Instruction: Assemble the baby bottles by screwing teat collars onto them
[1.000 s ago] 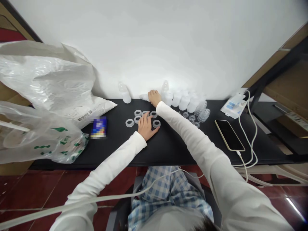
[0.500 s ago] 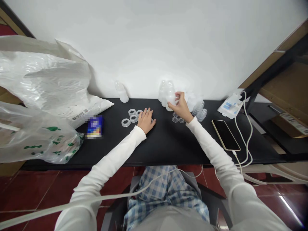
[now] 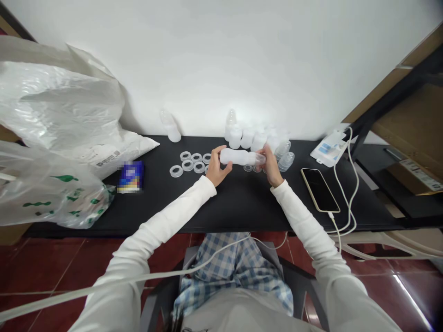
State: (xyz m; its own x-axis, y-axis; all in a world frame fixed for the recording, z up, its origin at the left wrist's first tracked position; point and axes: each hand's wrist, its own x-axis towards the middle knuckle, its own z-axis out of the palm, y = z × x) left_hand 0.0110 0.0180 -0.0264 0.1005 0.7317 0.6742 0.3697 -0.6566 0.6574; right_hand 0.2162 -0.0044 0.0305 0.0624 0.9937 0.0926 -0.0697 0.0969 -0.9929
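A white baby bottle (image 3: 238, 157) with a clear domed cap lies sideways in the air between my two hands. My left hand (image 3: 217, 168) grips its base end, and my right hand (image 3: 271, 167) holds the cap end. To the left on the black table sit several translucent rings (image 3: 187, 165). A few small clear discs (image 3: 248, 168) show partly beneath the held bottle. Behind it, several white bottles (image 3: 247, 138) stand by the wall, one capped bottle (image 3: 230, 124) among them. Stacked clear caps (image 3: 286, 160) rest beyond my right hand.
Another capped bottle (image 3: 170, 126) stands at the back left. Plastic bags (image 3: 69, 110) and a blue packet (image 3: 131, 176) occupy the left side. On the right lie a phone (image 3: 320, 190) with a white cable (image 3: 353, 184) and a white-and-blue package (image 3: 328, 150).
My right hand has lifted a capped bottle from the group by the wall and brought it nearer. My left hand has left the rings and taken hold of the bottle's base.
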